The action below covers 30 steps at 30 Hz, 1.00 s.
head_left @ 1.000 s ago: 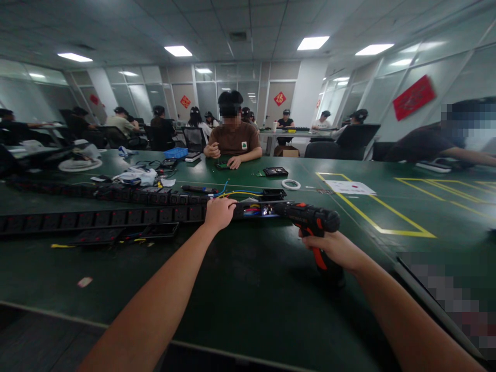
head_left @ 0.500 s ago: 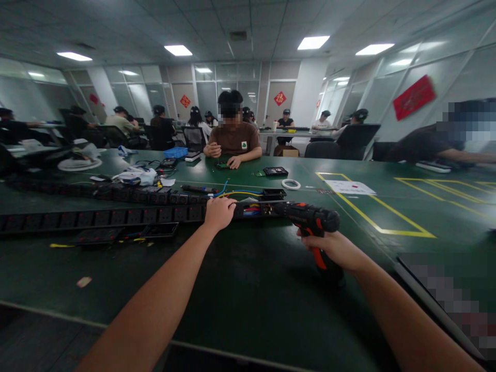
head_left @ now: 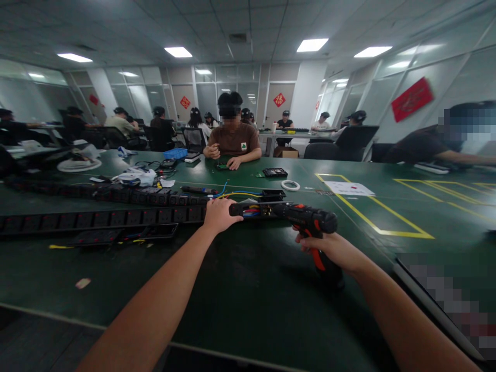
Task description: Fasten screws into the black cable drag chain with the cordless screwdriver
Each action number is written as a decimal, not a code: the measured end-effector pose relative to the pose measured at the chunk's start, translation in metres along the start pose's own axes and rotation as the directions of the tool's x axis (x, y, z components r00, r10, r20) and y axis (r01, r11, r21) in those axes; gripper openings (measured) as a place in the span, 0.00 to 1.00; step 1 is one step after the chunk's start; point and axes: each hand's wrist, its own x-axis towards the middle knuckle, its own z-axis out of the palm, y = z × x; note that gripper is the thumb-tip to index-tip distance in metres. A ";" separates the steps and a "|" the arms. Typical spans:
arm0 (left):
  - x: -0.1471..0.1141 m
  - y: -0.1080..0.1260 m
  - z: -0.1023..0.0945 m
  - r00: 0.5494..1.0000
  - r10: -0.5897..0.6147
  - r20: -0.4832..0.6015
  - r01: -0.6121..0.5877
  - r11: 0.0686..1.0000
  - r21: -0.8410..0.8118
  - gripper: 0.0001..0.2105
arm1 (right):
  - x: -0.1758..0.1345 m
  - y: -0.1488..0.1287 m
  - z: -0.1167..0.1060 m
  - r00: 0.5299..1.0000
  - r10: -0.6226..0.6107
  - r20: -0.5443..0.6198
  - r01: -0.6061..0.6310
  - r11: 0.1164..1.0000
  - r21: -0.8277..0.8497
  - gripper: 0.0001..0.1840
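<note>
My right hand [head_left: 327,248] is wrapped round the grip of a black and orange cordless drill [head_left: 310,217]. Its nose points left at the open end of a long black power strip [head_left: 132,218], where coloured wires [head_left: 253,210] show. Over the strip, just left of those wires, my left hand [head_left: 221,214] is closed round its body, thumb on the near side. A second black strip [head_left: 143,197] lies behind the first. Blue and yellow wires [head_left: 232,194] run to a small black end piece [head_left: 273,194] beyond my hands. Whether the drill's tip touches anything is too small to tell.
Black cover pieces [head_left: 96,237] and yellow scraps [head_left: 62,247] lie before the strip. Farther back are a screwdriver-like tool [head_left: 194,189], a white ring [head_left: 290,185], white bags [head_left: 135,176] and a blue basket [head_left: 175,153]. Across the table a person [head_left: 234,137] handles a green circuit board.
My left thumb has come down from the top of the strip to its near side. The drill has shifted very slightly left; my right hand still grips it.
</note>
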 end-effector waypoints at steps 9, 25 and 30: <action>0.001 -0.003 0.004 1.000 -0.002 0.000 0.002 1.000 -0.020 0.27 | 0.002 0.004 -0.001 1.000 -0.015 0.021 0.014 0.999 0.053 0.22; 0.000 -0.002 0.005 1.000 0.008 -0.003 -0.008 1.000 -0.017 0.27 | -0.001 -0.002 0.002 1.000 -0.015 -0.023 0.015 1.000 -0.007 0.18; 0.000 -0.001 0.003 1.000 0.001 0.019 -0.001 1.000 0.005 0.28 | -0.001 -0.002 0.001 0.999 -0.023 -0.029 0.022 0.999 -0.035 0.16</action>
